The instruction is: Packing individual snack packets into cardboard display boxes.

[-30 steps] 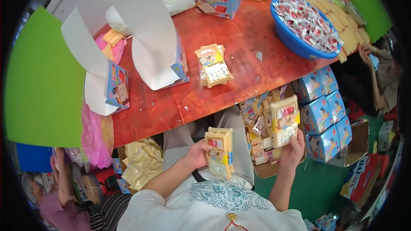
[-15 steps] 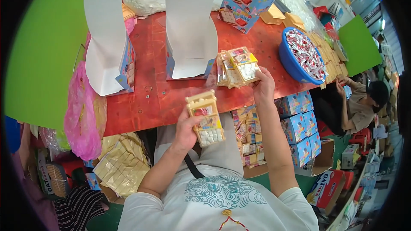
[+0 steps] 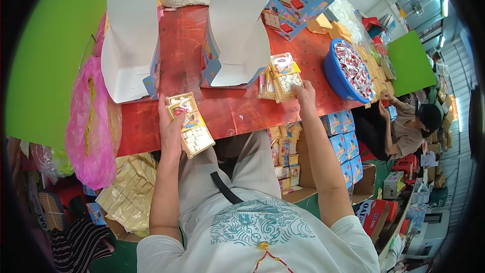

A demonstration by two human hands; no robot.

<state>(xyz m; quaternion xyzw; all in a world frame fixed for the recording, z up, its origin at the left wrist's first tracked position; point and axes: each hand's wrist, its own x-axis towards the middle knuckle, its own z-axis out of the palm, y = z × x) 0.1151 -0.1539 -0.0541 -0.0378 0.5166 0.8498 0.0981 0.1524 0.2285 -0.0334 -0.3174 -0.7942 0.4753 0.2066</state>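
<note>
My left hand (image 3: 171, 130) is closed round a few stacked small packs (image 3: 190, 124), held over the table's front edge. The top pack is a tan plastic tray with white pieces and a yellow-and-red label. My right hand (image 3: 303, 96) grips the near end of a similar pack (image 3: 286, 77), its fingers partly hidden underneath. That pack rests on or just above other packs (image 3: 266, 87) on the red table. Two open display boxes (image 3: 125, 73) (image 3: 226, 71), white inside and blue outside, stand behind my hands with tall flaps raised.
A blue basin (image 3: 336, 78) full of small sachets stands at the right, with blue printed boxes (image 3: 285, 15) farther back. Pink plastic bags (image 3: 91, 121) hang at the left edge. Below the table are cartons of packs (image 3: 288, 159). Another person (image 3: 408, 129) works at far right.
My left hand has moved left with its packs, toward the left display box. My right hand stays at the stack, gripping a pack. The whole view has shifted slightly.
</note>
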